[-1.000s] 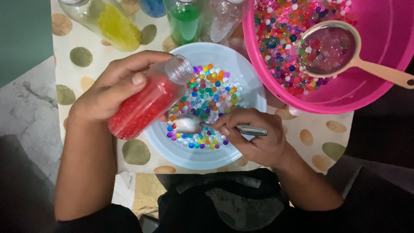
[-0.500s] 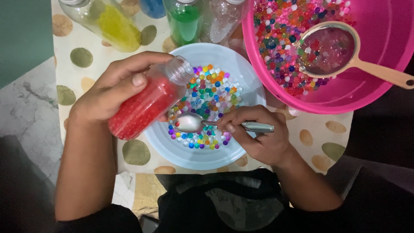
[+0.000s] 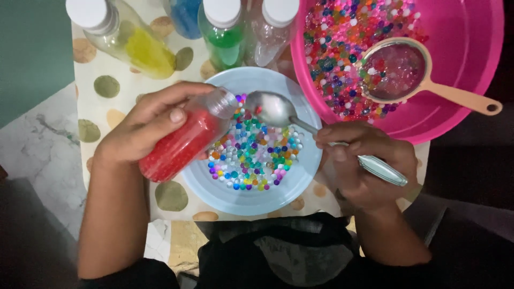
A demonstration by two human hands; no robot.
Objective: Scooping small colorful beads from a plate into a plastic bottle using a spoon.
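My left hand (image 3: 144, 126) grips a clear plastic bottle (image 3: 184, 139) packed with red beads, tilted with its open mouth over a light blue plate (image 3: 230, 195). Many small multicoloured beads (image 3: 251, 150) lie on the plate. My right hand (image 3: 364, 160) holds a metal spoon (image 3: 276, 109) by its handle. The spoon's bowl hovers beside the bottle's mouth with one red bead in it.
A pink basin (image 3: 460, 64) of coloured beads at the upper right holds a small strainer (image 3: 396, 69) with a tan handle. Capped bottles of yellow (image 3: 136, 48), blue (image 3: 184, 16), green (image 3: 225, 37) and clear (image 3: 273, 32) beads stand behind the plate on a spotted cloth (image 3: 101, 85).
My right hand has lifted the spoon from the beads at the plate's near side up to the bottle's mouth. The left hand and bottle have stayed put.
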